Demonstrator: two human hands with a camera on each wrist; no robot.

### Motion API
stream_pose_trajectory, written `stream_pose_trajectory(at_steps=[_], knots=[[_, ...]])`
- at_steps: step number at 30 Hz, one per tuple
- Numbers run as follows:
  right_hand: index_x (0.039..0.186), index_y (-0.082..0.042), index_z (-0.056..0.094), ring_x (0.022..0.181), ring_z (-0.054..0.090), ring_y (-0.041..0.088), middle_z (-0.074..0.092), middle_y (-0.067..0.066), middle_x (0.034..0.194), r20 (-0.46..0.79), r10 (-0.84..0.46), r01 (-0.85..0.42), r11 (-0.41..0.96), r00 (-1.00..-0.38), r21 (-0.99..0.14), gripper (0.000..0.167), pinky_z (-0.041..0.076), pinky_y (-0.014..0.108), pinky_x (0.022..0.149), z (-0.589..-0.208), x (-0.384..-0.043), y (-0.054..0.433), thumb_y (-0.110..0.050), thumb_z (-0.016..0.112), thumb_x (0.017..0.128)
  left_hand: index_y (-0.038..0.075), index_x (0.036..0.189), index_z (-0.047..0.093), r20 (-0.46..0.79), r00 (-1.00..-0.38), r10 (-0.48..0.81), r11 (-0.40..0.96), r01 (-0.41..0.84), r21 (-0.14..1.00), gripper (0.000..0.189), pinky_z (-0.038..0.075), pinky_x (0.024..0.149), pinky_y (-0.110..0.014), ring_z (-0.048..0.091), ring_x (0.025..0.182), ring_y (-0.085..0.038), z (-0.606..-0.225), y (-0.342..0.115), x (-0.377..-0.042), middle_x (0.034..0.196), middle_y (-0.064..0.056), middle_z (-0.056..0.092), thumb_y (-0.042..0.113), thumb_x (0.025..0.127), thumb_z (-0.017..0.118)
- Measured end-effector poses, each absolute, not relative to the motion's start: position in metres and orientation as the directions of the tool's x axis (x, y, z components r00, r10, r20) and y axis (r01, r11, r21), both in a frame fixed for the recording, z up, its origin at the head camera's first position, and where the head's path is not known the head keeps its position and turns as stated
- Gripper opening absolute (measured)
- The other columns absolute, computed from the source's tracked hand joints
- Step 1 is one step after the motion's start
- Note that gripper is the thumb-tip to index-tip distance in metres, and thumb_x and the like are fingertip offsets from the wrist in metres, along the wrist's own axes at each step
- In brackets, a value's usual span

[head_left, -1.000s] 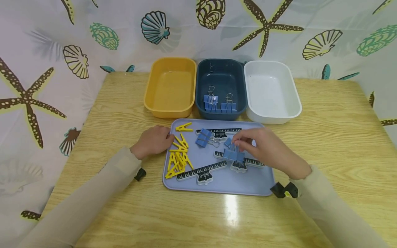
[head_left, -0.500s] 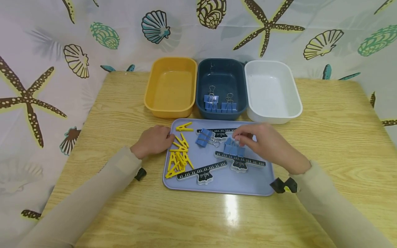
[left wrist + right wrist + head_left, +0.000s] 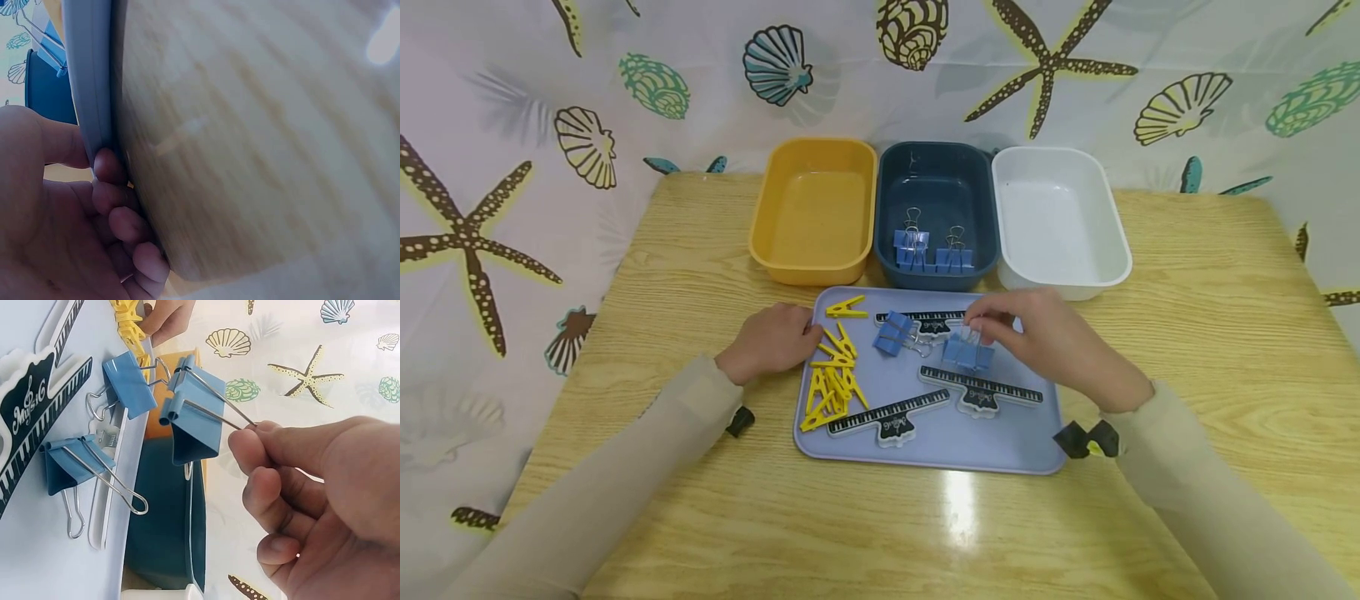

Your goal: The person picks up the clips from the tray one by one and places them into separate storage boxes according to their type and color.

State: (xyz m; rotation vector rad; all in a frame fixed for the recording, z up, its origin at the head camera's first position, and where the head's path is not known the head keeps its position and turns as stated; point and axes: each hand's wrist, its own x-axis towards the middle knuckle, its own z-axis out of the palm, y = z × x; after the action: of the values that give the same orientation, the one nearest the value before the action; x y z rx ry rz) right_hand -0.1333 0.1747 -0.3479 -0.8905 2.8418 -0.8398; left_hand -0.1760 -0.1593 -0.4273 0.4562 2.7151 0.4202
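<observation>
My right hand point(image 3: 1037, 337) pinches the wire handle of a blue binder clip point(image 3: 200, 437) between thumb and fingertips, holding it above the lavender tray point(image 3: 992, 446). Below it in the right wrist view lies another blue binder clip point(image 3: 74, 467), and farther along is one more lying binder clip point(image 3: 132, 384). My left hand point(image 3: 775, 340) grips the tray's left rim, thumb on top and fingertips curled underneath in the left wrist view. Beside it several yellow clothespins point(image 3: 829, 390) lie heaped. Three piano-keyboard music clips point(image 3: 895, 423) are spread across the tray.
Behind the tray stand three bins side by side: a yellow bin point(image 3: 811, 275), a navy bin point(image 3: 889, 273) with several blue binder clips inside, and a white bin point(image 3: 1063, 290). A wooden table point(image 3: 1210, 333) carries everything. A shell-patterned curtain point(image 3: 865, 108) hangs behind.
My right hand has lifted the pinched binder clip slightly and drawn it toward the bins, off the middle music clip in the head view. My left hand stays on the tray rim.
</observation>
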Motion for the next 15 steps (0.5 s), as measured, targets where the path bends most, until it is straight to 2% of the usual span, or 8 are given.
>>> stream_pose_trajectory(at_steps=[15], knots=[[0.098,-0.009,0.071,0.068,0.059,0.008,0.067,-0.003,0.075,0.113,-0.54,-0.513,0.682,-0.834,-0.521,0.011,0.05,0.025,0.065,-0.3414,-0.1393,0.1719,-0.006,0.066,0.089,0.015,0.06,0.043,-0.284,-0.887,0.364,0.903,0.262,0.34,0.04,0.031,0.048,-0.027,0.043,0.053,-0.015,-0.4286,-0.1594,-0.1763,0.059,0.0,0.042,0.031,0.097,0.041]])
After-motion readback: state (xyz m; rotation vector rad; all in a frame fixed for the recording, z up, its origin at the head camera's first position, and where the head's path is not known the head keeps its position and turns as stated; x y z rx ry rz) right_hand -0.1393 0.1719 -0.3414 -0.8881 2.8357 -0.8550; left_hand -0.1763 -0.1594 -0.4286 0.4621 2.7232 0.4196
